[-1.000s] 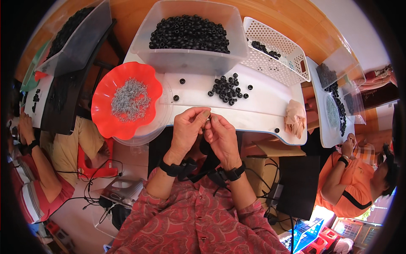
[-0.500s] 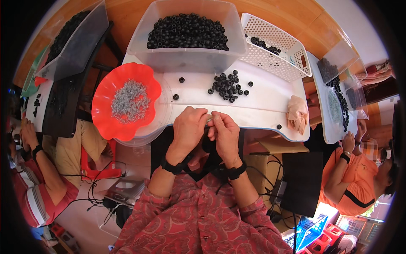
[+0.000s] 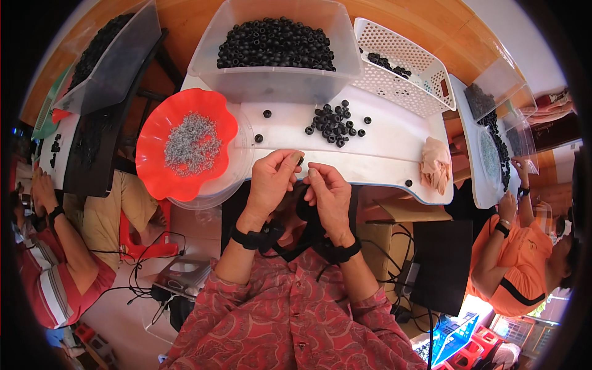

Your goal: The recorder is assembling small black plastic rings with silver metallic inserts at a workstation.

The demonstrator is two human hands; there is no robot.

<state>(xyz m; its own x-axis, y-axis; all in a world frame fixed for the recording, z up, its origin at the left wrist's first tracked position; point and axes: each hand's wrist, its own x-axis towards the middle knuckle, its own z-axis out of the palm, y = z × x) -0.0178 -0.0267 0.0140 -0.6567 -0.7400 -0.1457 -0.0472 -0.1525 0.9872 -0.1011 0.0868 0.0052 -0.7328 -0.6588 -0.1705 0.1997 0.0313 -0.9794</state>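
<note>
Peach cloth, white perforated basket, neighbouring workers' trays of parts.

Bowl: red-orange, scalloped rim; holds grey metallic bits.
Rings on table: matte black.
Tub: clear, frosted plastic; filled with black rings.
Basket: white, perforated grid pattern.
Table: white top, pale blue edge.
Cloth: peach-beige.
Own sleeves: red with pale paisley-like print.
Wrist straps: black.
Person at right, shirt: orange, black trim.
Person at left, shirt: red and white stripes.
</note>
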